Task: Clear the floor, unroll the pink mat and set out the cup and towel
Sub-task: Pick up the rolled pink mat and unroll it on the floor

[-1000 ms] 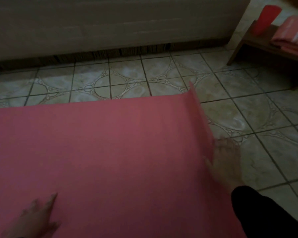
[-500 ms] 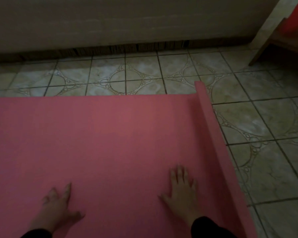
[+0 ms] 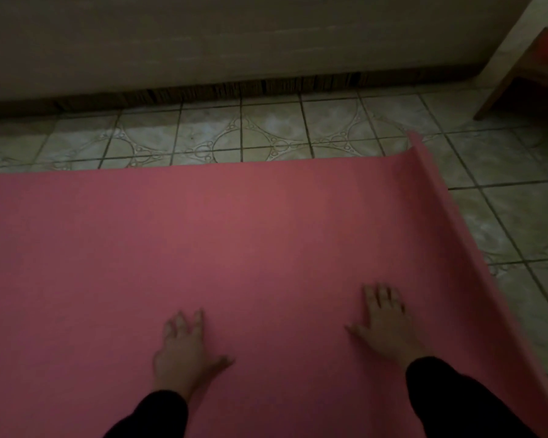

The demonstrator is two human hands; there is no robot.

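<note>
A: Where's the pink mat [image 3: 234, 248]?
B: Spread on the tiled floor [image 3: 266, 131]; its right edge curls up; left hand [image 3: 184, 349] and right hand [image 3: 386, 324] lie flat on it, fingers spread, gripping nothing.
A: Advice?
B: Smooth outward toward that curl; press it flat.

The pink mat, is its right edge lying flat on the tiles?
No, the right edge of the pink mat curls up off the tiled floor, beside the right hand pressing on it.

head cam | faces forward-down | near mat [image 3: 234, 248]
</note>
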